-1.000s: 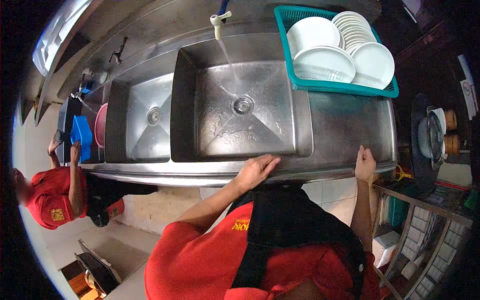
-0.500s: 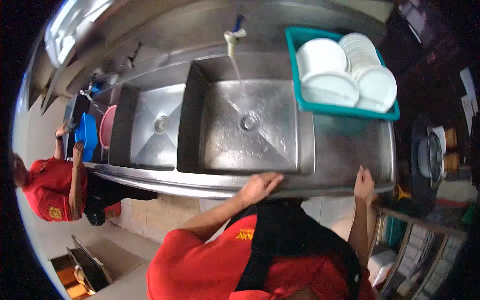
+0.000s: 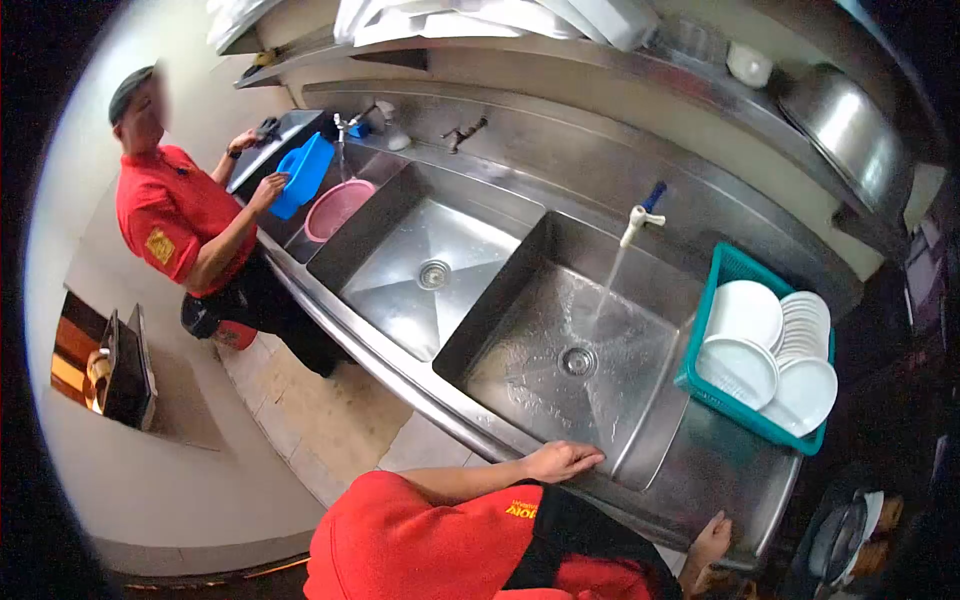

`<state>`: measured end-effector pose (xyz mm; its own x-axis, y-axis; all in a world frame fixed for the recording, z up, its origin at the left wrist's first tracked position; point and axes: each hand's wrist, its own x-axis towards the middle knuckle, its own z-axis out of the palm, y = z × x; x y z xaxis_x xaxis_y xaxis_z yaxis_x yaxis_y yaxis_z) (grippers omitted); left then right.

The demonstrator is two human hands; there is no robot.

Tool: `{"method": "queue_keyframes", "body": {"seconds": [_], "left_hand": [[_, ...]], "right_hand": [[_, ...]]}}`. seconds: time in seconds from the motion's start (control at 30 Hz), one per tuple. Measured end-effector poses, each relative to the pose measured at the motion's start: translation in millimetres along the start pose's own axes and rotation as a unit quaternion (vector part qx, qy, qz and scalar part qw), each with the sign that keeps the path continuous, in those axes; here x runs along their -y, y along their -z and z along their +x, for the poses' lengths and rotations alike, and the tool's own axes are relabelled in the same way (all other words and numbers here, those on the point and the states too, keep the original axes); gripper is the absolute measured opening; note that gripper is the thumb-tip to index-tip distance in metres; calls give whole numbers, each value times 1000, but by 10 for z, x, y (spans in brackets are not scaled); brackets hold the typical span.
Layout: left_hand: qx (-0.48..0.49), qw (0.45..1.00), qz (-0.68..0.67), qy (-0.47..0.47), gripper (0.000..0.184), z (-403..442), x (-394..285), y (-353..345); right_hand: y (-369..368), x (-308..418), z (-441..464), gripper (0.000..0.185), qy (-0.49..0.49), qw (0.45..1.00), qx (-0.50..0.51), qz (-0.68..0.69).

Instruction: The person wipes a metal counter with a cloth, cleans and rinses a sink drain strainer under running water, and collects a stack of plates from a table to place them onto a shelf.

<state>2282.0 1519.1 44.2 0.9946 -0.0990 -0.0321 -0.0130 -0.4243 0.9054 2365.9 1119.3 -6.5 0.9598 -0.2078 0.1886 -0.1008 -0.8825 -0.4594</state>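
My left hand [image 3: 563,461] rests on the front rim of the right sink [image 3: 560,380], its fingers together and nothing seen in them. My right hand [image 3: 711,540] is at the front edge of the steel drainboard [image 3: 725,475], its fingers curled; whether they hold anything is too small to tell. Water runs from the white tap [image 3: 641,219] into the right sink. A teal basket [image 3: 700,392] with several white plates [image 3: 745,312] stands on the drainboard, beyond both hands.
A co-worker in a red shirt [image 3: 165,205] holds a blue tub [image 3: 303,178] at the far left. Near it are a pink basin [image 3: 338,208] and the middle sink [image 3: 425,275]. A shelf [image 3: 690,85] with a steel pot [image 3: 845,125] runs above.
The view has turned left and up, so the shelf and the co-worker's head now show. My hands have stayed at the sink's front edge. The tap still runs.
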Motion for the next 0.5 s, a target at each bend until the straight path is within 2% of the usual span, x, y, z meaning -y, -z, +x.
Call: {"method": "queue_keyframes", "body": {"seconds": [0.07,0.17,0.23,0.27,0.37,0.43,0.5], "left_hand": [[52,998,30,31,34,-14,-89,61],[4,999,36,-8,34,-25,69,-73],[-15,999,51,-10,34,-36,21,-97],[-42,997,64,-6,34,-37,5,-110],[-121,984,129,34,33,-67,-77,-213],[-154,981,115,36,32,-85,-128,-329],[-245,963,98,57,32,-82,-138,-509]], "right_hand": [[-1,67,-15,43,22,1000,-13,-9],[29,60,-47,37,64,997,-37,37],[103,161,-64,37,58,998,-22,-10],[59,115,-52,42,45,998,-18,36],[-42,-48,-18,40,63,997,-5,49],[134,123,-67,38,85,995,7,56],[256,207,-73,36,113,987,44,102]]}}
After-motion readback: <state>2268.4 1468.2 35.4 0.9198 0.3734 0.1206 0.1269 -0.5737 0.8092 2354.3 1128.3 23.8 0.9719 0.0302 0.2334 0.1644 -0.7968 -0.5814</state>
